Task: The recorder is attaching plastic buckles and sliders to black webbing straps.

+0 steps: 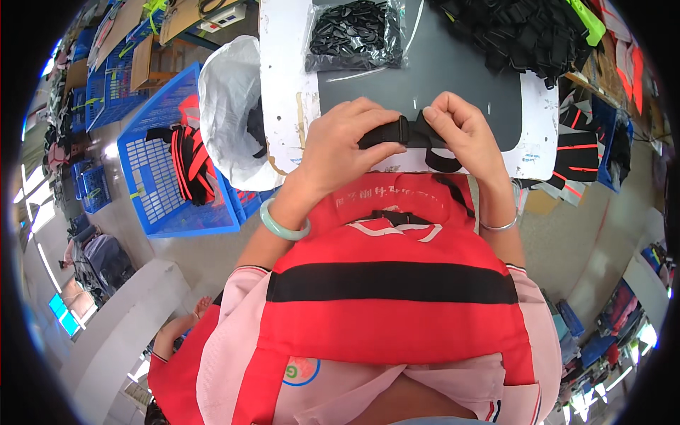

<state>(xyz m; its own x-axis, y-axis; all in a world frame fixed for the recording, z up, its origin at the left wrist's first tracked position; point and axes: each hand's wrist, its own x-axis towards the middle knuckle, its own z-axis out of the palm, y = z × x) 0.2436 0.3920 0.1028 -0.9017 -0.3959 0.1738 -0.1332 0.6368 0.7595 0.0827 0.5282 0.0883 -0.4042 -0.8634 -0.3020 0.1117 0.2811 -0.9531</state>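
Over the near edge of the worktable, my left hand (343,138) pinches a black plastic buckle (403,130) between thumb and fingers. Wide black webbing runs through the buckle toward the right. My right hand (467,134) is closed on this black strap (423,134), thumb and forefinger pressing its upper edge. Part of the strap curls in a loop (443,163) below the right fingers. Both hands are close together, a short stretch of strap between them. What lies inside the left palm is partly hidden.
Small black plastic parts fill a clear bag (354,32) at the table's back. Black straps are heaped (520,35) at back right. A white sack (230,106) and blue crate (191,230) with orange-and-black pieces stand left. Another person's arm (170,333) shows at lower left.
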